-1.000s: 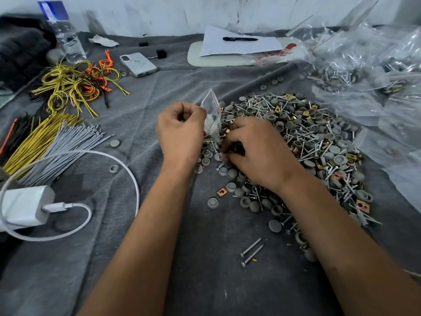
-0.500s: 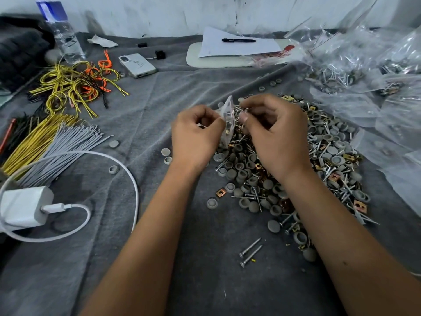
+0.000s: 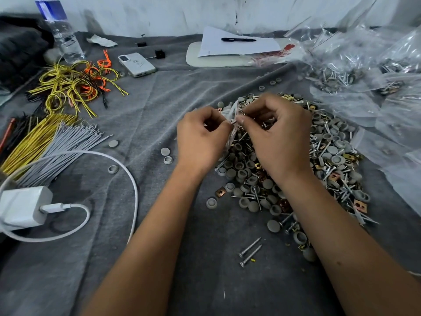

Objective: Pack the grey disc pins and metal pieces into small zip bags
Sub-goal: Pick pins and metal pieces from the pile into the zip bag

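— What has just changed?

— A second ago my right hand point(image 3: 276, 137) was down in the pile point(image 3: 296, 165), picking. Now it is up at the bag point(image 3: 232, 124), centre of the frame, feeding pieces into its mouth. So this bag is being filled, not yet sealed, I judge.

— And your hands?

— Both are raised over the pile's left edge, knuckles toward me. My left hand point(image 3: 201, 137) pinches the bag's rim, holding it upright. My right is curled, fingertips pinched on something small at the opening; what exactly, I cannot tell.

— The rest?

— Filled bags point(image 3: 337, 74) lie upper right.
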{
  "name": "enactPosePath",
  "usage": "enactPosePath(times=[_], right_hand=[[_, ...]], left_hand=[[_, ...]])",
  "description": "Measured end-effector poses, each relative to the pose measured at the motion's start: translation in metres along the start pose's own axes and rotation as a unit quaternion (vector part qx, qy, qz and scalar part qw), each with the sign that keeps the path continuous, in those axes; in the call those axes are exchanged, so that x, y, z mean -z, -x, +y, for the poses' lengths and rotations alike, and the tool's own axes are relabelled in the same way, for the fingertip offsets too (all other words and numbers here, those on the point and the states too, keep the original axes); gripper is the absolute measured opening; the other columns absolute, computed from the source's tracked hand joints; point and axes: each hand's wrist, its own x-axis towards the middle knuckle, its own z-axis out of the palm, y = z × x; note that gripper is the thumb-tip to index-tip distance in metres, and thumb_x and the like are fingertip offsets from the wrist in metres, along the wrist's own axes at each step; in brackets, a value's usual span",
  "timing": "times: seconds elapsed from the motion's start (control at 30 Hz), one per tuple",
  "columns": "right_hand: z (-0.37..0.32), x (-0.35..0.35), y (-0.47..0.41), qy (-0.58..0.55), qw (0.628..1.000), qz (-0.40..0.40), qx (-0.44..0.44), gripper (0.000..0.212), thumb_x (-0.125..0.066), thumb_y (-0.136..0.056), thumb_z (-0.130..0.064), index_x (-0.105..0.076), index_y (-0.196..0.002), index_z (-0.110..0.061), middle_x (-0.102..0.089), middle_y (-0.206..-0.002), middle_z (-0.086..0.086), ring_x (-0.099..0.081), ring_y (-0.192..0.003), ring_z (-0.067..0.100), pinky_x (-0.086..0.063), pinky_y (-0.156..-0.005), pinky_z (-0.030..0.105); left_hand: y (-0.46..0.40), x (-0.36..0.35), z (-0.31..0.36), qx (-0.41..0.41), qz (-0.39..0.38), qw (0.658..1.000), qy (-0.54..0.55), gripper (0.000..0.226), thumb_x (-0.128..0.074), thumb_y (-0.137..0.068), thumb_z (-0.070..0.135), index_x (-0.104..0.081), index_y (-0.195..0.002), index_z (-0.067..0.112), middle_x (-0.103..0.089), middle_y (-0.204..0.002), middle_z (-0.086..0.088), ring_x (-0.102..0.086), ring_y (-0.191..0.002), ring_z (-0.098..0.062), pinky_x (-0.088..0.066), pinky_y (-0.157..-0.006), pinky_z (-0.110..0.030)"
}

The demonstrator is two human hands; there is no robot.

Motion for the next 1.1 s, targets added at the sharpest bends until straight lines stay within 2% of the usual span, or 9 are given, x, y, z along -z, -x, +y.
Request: enactPosePath(times=[0.1,0.23,0.37,0.5,0.63,0.77,0.87,1.0,1.1], right_hand=[[0.0013,0.0002,0.0003,0.007,1.000,0.003,-0.008,0.012,-0.086,-0.081,-0.013,-0.075,-0.085,-0.009,-0.072,-0.080,-0.006,-0.067,-0.072,0.002,-0.053,-0.069,0.015],[0.0011,0.0007,0.0008,0.023,1.000,-0.002,0.001,0.011,-0.086,-0.081,-0.013,-0.076,-0.085,-0.011,-0.072,-0.079,-0.006,-0.067,-0.072,0.001,-0.048,-0.069,0.009],[0.0009,0.0001,0.0013,0.042,0.999,-0.002,0.020,0.009,-0.085,-0.081,-0.012,-0.076,-0.085,-0.010,-0.073,-0.080,-0.004,-0.067,-0.072,0.005,-0.050,-0.069,0.011],[0.0018,0.0009,0.0007,0.038,0.999,0.006,0.020,0.010,-0.085,-0.080,-0.011,-0.077,-0.086,-0.010,-0.073,-0.081,-0.003,-0.067,-0.072,0.005,-0.052,-0.070,0.015],[0.0006,0.0000,0.0017,0.045,0.998,-0.004,0.035,0.011,-0.085,-0.081,-0.012,-0.077,-0.087,-0.009,-0.074,-0.082,-0.003,-0.068,-0.074,0.006,-0.053,-0.070,0.016],[-0.0001,-0.0010,0.0029,0.067,0.996,-0.023,0.053,0.010,-0.084,-0.082,-0.011,-0.078,-0.089,-0.008,-0.075,-0.086,0.000,-0.068,-0.077,0.012,-0.057,-0.073,0.028],[-0.0006,0.0002,0.0027,0.083,0.995,-0.025,0.052,0.012,-0.084,-0.082,-0.011,-0.079,-0.092,-0.009,-0.076,-0.089,0.001,-0.068,-0.081,0.013,-0.057,-0.077,0.029],[-0.0002,0.0000,0.0029,0.092,0.994,-0.018,0.052,0.013,-0.083,-0.082,-0.012,-0.080,-0.095,-0.010,-0.076,-0.091,0.001,-0.069,-0.084,0.014,-0.055,-0.079,0.028],[0.0000,-0.0004,0.0034,0.094,0.995,-0.020,0.038,0.013,-0.082,-0.084,-0.013,-0.080,-0.096,-0.010,-0.077,-0.091,0.000,-0.069,-0.083,0.012,-0.056,-0.078,0.029]], left_hand=[[0.0001,0.0002,-0.0007,0.019,0.006,1.000,0.024,0.014,-0.070,-0.089,0.010,-0.068,-0.075,0.010,-0.061,-0.059,-0.002,-0.058,-0.057,-0.019,-0.049,-0.056,-0.036],[-0.0010,0.0000,-0.0004,0.027,0.019,0.999,0.038,0.014,-0.070,-0.087,0.009,-0.068,-0.073,0.011,-0.061,-0.061,-0.006,-0.060,-0.060,-0.025,-0.054,-0.061,-0.046],[-0.0011,-0.0010,-0.0014,0.032,0.019,0.998,0.042,0.013,-0.070,-0.087,0.009,-0.068,-0.074,0.009,-0.063,-0.064,-0.011,-0.060,-0.062,-0.028,-0.056,-0.066,-0.054],[-0.0023,-0.0017,-0.0010,0.031,0.040,0.998,0.035,0.011,-0.070,-0.087,0.009,-0.070,-0.076,0.008,-0.069,-0.071,-0.019,-0.062,-0.063,-0.028,-0.058,-0.069,-0.054],[-0.0038,-0.0019,-0.0013,0.020,0.032,0.999,0.036,0.011,-0.070,-0.087,0.008,-0.070,-0.076,0.008,-0.069,-0.071,-0.016,-0.064,-0.066,-0.031,-0.059,-0.069,-0.053],[-0.0022,-0.0030,-0.0010,0.006,0.014,0.999,0.052,0.011,-0.069,-0.088,0.007,-0.069,-0.077,0.007,-0.066,-0.068,-0.010,-0.062,-0.064,-0.025,-0.057,-0.066,-0.049],[-0.0009,-0.0035,0.0003,-0.005,-0.003,0.997,0.080,0.014,-0.068,-0.087,0.007,-0.068,-0.074,0.011,-0.065,-0.063,-0.004,-0.061,-0.060,-0.021,-0.053,-0.061,-0.043],[0.0009,-0.0036,0.0029,-0.037,-0.034,0.994,0.095,0.019,-0.067,-0.088,0.005,-0.066,-0.071,0.014,-0.061,-0.055,0.007,-0.058,-0.050,-0.010,-0.047,-0.053,-0.027],[0.0014,-0.0033,0.0034,-0.051,-0.047,0.992,0.105,0.020,-0.067,-0.088,0.006,-0.066,-0.070,0.014,-0.061,-0.056,0.007,-0.057,-0.049,-0.008,-0.046,-0.050,-0.025]])
